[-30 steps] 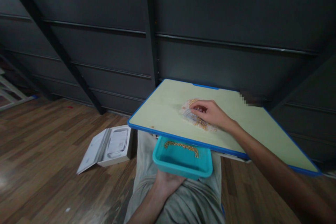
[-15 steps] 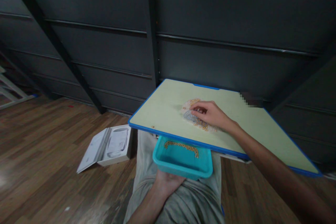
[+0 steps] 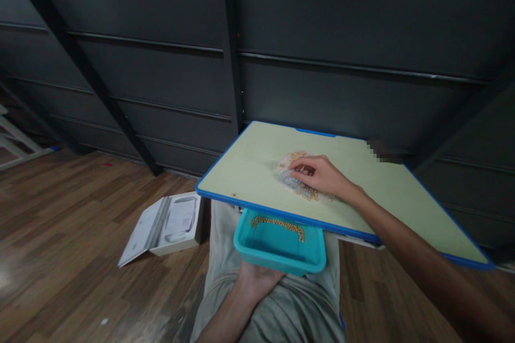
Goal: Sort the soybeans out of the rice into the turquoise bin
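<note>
Beads (image 3: 309, 193) under right hand (image 3: 324, 174), tray (image 3: 281, 263) held below

Whitish, gold-beaded patch (image 3: 288, 179) is set on the blue-edged table (image 3: 237, 163), apparently for flat backing; right thumb and index are curled close over it; whether anything is pinched cannot be told. Turquoise tray is supported from beneath by the left hand (image 3: 259, 278), far rim under the table edge, probably so drops are caught; left fingers are hidden. More gold beads (image 3: 277, 221) are banked along the tray's far side, likely by tilt.
</note>
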A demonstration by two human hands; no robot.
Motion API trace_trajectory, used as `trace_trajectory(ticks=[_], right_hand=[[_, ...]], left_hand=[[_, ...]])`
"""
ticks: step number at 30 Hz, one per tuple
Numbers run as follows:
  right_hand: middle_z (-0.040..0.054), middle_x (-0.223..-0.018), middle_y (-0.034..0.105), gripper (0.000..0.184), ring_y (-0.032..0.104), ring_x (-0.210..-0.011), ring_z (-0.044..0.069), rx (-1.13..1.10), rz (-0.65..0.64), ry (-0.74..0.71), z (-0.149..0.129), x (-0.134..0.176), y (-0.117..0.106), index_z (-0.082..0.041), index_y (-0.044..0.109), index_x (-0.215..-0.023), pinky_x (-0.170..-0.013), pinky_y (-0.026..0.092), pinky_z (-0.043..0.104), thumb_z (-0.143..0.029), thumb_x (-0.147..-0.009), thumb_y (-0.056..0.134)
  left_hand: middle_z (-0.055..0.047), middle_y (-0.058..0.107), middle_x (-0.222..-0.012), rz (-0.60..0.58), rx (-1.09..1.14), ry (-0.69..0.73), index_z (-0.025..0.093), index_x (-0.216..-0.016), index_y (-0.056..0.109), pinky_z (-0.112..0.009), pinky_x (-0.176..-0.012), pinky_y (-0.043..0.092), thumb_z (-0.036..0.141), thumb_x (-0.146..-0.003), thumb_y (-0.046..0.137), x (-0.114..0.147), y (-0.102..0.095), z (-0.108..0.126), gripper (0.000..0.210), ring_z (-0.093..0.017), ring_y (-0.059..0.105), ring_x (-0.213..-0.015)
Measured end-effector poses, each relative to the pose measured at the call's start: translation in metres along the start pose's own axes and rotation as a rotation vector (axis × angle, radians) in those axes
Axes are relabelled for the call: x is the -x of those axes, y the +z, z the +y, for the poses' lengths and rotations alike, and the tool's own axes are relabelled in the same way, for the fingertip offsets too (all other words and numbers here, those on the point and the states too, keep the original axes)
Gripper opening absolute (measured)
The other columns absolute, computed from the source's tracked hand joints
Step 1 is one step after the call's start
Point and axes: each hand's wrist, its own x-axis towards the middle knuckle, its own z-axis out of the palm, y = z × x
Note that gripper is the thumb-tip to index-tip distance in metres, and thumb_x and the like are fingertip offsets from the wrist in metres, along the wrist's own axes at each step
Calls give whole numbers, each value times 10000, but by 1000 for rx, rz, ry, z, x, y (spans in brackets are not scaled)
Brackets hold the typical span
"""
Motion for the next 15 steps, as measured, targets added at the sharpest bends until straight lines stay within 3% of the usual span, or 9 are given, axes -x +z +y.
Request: trace_trajectory(ticks=[5,15], right_hand=[[42,-865,859,162,661,-686,172,-35,-11,26,0,0,1,-218,957,-1139,-694,526,309,-299,-1045,853],[31,-829,837,192,683,-683,172,-120,-73,52,-3,1,2,-204,951,-1149,-683,540,311,-336,-1045,858]], left_hand=[[-137,941,-1438,18,-7,-8,282,-1344,947,-656,-1438,478,440,-1159,643,2,0,1,389,-390,743,-1601],[-138,930,-1470,52,9,-1,276,-1369,938,-651,-1442,470,434,-1170,612,0,3,-1,413,-390,708,-1642]])
